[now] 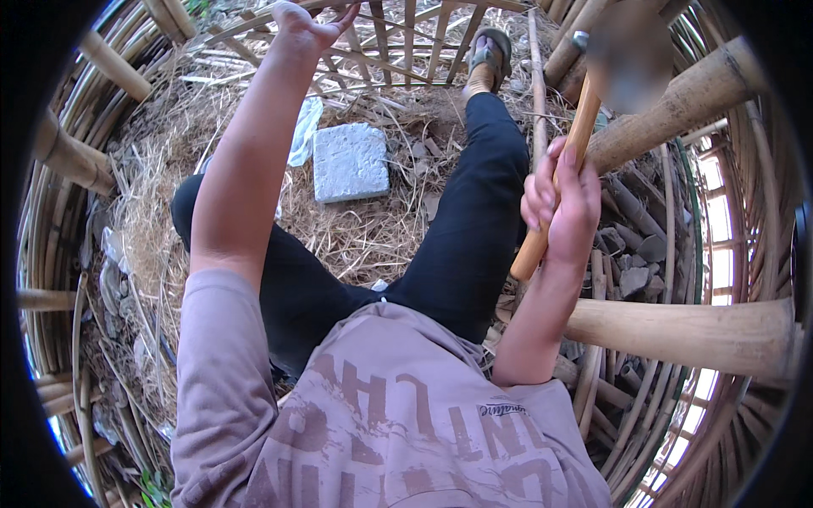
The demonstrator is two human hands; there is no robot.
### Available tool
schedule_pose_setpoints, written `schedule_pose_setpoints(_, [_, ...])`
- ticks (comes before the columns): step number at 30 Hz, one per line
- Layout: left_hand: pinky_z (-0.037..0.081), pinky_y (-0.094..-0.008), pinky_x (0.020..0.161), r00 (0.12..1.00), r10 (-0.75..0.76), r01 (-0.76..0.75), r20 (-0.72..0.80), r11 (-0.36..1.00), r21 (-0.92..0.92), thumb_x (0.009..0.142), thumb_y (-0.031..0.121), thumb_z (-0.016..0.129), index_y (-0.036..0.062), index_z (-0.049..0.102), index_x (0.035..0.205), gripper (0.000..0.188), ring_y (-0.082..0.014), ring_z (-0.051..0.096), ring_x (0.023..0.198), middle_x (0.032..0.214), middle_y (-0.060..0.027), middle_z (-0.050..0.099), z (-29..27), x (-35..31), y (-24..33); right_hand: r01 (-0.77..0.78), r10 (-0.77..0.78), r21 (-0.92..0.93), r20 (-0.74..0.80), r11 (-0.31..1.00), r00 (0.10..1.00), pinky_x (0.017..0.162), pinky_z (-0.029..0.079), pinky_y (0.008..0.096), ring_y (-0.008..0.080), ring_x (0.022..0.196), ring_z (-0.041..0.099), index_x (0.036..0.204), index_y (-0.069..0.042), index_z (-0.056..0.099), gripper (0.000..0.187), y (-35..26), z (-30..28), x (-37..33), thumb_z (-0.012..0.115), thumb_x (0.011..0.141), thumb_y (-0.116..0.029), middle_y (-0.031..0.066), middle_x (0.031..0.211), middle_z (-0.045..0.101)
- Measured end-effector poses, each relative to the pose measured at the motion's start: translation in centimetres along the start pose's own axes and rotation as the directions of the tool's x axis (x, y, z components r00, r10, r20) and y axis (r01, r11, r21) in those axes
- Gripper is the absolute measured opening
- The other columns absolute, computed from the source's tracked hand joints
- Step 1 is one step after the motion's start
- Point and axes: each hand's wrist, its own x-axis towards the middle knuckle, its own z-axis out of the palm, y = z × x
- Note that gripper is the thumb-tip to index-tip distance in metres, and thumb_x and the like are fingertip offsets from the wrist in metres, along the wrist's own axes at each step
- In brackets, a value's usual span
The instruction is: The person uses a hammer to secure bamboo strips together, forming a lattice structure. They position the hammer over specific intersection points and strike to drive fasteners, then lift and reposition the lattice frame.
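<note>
My right hand [563,199] is closed around the wooden handle of a hammer [582,118], held slanting upward at the right. A bit of its metal head shows at the top; the rest is blurred. My left arm stretches far forward, and my left hand [309,24] grips the upper edge of a bamboo lattice [406,42]. The top edge of the picture cuts off part of that hand, and one finger sticks out to the right. Between my legs a pale, rough square block [351,162] lies on straw-covered ground.
Thick bamboo poles [686,334] jut in from the right, and more pole ends [72,157] from the left. Curved bamboo strips surround me. Broken stones [635,275] lie at the right. A crumpled clear plastic bag [306,131] is beside the block. My sandalled foot [489,57] rests near the lattice.
</note>
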Motion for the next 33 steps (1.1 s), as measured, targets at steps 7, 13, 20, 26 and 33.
schedule_pose_setpoints(7, [0.040,-0.0640,0.108,0.996,-0.008,-0.019,0.084,0.946,0.322,0.104,0.054,0.028,0.0184,0.031,0.151,0.059,-0.0456,0.044,0.129,0.154,-0.0233,0.034,0.6,1.3,1.1,0.289,-0.380,-0.734,0.046,0.614,0.924,0.051,0.043,0.0231,0.0080,0.055,0.051,0.105,-0.008,0.060,0.025,-5.6,2.7,13.1,0.056,0.105,-0.032,-0.0016,0.069,0.055])
schedule_pose_setpoints(13, [0.045,-0.0606,0.107,0.984,-0.164,0.120,0.072,0.903,0.413,0.100,0.038,0.042,-0.0097,0.035,0.140,0.063,-0.0442,0.053,0.119,0.134,-0.0271,0.045,1.4,3.2,0.9,0.062,-0.375,-0.985,0.119,-0.160,0.919,0.062,0.056,0.0319,0.0205,0.068,0.067,0.122,-0.010,0.065,0.038,-4.6,-1.9,29.6,0.053,0.105,-0.042,0.0085,0.092,0.069])
schedule_pose_setpoints(20, [0.046,-0.0491,0.098,0.968,-0.225,0.139,0.112,0.849,0.509,0.096,0.044,0.045,-0.0057,0.049,0.131,0.061,-0.0326,0.057,0.112,0.120,-0.0195,0.054,0.3,3.3,1.9,0.203,-0.350,-0.976,0.218,-0.080,0.911,0.080,0.060,0.0374,0.0253,0.095,0.073,0.154,-0.027,0.043,0.053,7.9,-6.8,34.3,0.055,0.103,-0.037,0.0205,0.150,0.041])
schedule_pose_setpoints(26, [0.047,-0.0492,0.102,0.962,-0.254,0.119,0.097,0.717,0.687,0.099,0.047,0.046,-0.0047,0.041,0.142,0.067,-0.0321,0.057,0.120,0.137,-0.0210,0.050,-0.6,3.8,2.6,0.149,-0.327,-0.885,-0.004,0.441,0.945,0.080,0.055,0.0456,0.0358,0.088,0.072,0.129,-0.008,0.068,0.051,8.9,-6.7,36.8,0.060,0.099,-0.049,0.0234,0.106,0.068])
schedule_pose_setpoints(33, [0.060,-0.0405,0.084,0.503,0.175,-0.666,0.846,-0.546,0.509,0.095,0.032,0.065,0.0056,0.074,0.108,0.031,-0.0188,0.075,0.083,0.091,-0.0085,0.077,-2.0,2.7,11.6,0.067,-0.280,-0.920,-0.048,0.387,0.959,0.084,0.055,0.0443,0.0378,0.090,0.073,0.116,-0.009,0.073,0.052,7.1,-4.3,38.9,0.060,0.096,-0.055,0.0220,0.092,0.072])
